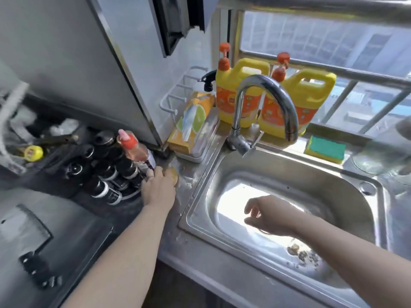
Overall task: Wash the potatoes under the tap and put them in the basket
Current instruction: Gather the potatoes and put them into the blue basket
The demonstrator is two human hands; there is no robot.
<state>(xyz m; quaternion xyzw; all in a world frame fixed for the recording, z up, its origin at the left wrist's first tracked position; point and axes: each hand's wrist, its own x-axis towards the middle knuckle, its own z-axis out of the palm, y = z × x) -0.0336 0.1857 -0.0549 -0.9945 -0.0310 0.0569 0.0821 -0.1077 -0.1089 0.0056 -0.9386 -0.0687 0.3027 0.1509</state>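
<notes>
My left hand (pixel 158 187) reaches onto the wet steel counter left of the sink and curls round a yellowish potato (pixel 174 176), most of which it hides. My right hand (pixel 268 215) hangs over the steel sink (pixel 275 172), fingers loosely curled and holding nothing. The chrome tap (pixel 264 103) arches over the sink's back edge; no water runs from it. No basket is in view.
Dark condiment jars (pixel 106 170) and a red-capped bottle (pixel 135 150) crowd the counter just left of my left hand. Two yellow detergent jugs (pixel 242 94) stand behind the tap. A green-yellow sponge (pixel 324 148) lies on the sill. Food scraps (pixel 302 254) sit in the sink's near right.
</notes>
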